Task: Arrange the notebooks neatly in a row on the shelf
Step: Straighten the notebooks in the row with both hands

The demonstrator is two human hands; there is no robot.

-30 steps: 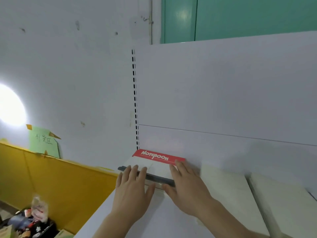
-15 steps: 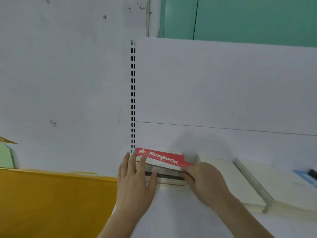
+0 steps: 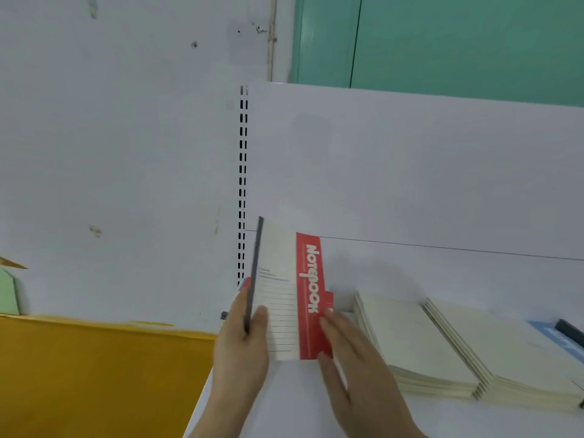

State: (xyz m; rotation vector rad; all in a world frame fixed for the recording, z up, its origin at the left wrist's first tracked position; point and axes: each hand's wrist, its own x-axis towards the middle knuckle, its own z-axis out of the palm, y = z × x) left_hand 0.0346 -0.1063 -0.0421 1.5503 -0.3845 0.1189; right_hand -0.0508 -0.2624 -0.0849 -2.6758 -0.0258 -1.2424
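Observation:
A notebook (image 3: 284, 289) with a ruled cream cover, a red "Notebook" band and a dark spine stands upright at the left end of the white shelf (image 3: 284, 406). My left hand (image 3: 241, 343) grips its dark spine edge, thumb on the cover. My right hand (image 3: 350, 352) rests with straight fingers against the red band at the notebook's right side. More notebooks lie behind my left hand, mostly hidden. To the right, two stacks of cream notebooks (image 3: 420, 339) (image 3: 512, 355) lie flat on the shelf.
The shelf's white back panel (image 3: 410, 172) rises behind, with a slotted upright (image 3: 242, 184) at its left edge. A blue notebook with a dark spine (image 3: 565, 336) lies at the far right. A yellow board (image 3: 94, 374) stands left of the shelf.
The top notebook has been lifted from lying flat on the stack and turned upright. My left hand moved from resting on the stack to gripping the spine; my right hand steadies the red side.

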